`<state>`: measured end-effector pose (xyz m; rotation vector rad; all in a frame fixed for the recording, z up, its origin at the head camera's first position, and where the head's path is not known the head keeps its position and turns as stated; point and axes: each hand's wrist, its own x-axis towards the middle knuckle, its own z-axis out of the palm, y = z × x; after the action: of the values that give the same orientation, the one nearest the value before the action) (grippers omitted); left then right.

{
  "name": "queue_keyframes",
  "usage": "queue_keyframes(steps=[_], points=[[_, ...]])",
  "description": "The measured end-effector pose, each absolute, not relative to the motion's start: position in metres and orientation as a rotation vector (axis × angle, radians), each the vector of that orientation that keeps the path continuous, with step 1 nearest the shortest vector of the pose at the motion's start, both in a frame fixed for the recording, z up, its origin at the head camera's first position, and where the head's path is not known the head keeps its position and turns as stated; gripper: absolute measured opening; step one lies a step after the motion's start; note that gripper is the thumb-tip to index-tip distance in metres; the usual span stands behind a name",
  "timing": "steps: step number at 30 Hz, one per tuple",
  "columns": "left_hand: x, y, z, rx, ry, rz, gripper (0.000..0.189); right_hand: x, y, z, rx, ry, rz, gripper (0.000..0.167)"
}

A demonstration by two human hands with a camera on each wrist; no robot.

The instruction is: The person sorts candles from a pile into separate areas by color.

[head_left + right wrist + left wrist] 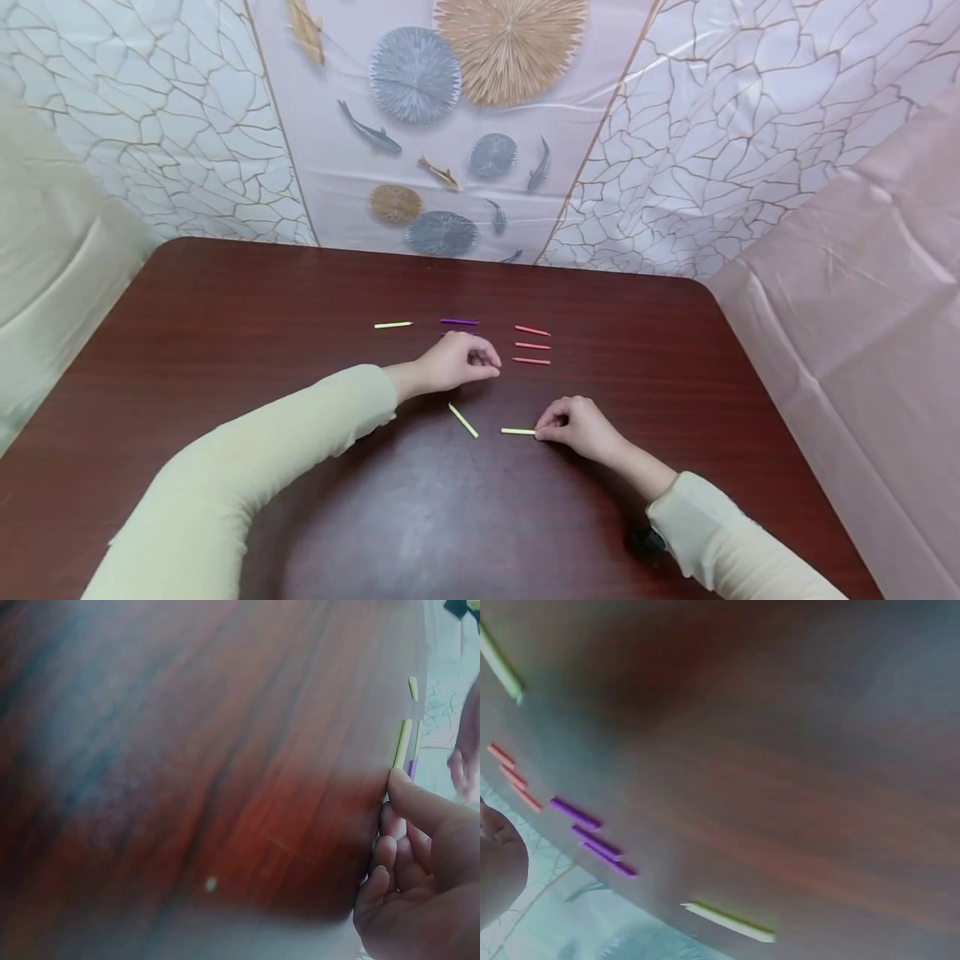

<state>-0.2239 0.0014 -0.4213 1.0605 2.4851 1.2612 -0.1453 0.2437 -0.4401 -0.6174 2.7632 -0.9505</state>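
My right hand (581,427) pinches one end of a thin yellow-green candle (517,431) between thumb and fingertips, low over the table. In the right wrist view, that candle (403,742) extends beyond the fingertips. My left hand (453,362) hovers with loosely bent fingers around nothing visible, partly covering the purple candles (459,322). A second yellow-green candle (463,421) lies slanted between the hands. Three purple candles (576,814) show side by side in the left wrist view. Right of the left hand, three red candles (532,362) lie in a stack of rows.
Another yellow-green candle (393,325) lies left of the purple ones. Everything lies on a dark reddish-brown wooden table (225,333). A patterned curtain (360,167) rises behind its far edge, and pale cloth (862,275) hangs along the right side.
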Motion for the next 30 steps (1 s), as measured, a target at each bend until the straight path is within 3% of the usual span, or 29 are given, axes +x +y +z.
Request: queue_keyframes(steps=[11, 18, 30], points=[[-0.201, -0.045, -0.443, 1.046, 2.439, 1.131, 0.011, -0.146, 0.247, -0.440, -0.614, 2.760, -0.947, 0.007], [-0.194, -0.050, -0.451, 1.109, 2.418, 1.101, 0.015, -0.145, 0.246, -0.441, -0.593, 2.756, -0.948, 0.006], [-0.185, -0.054, -0.450, 1.137, 2.509, 1.090, 0.003, -0.145, 0.244, -0.440, -0.608, 2.769, -0.944, 0.007]])
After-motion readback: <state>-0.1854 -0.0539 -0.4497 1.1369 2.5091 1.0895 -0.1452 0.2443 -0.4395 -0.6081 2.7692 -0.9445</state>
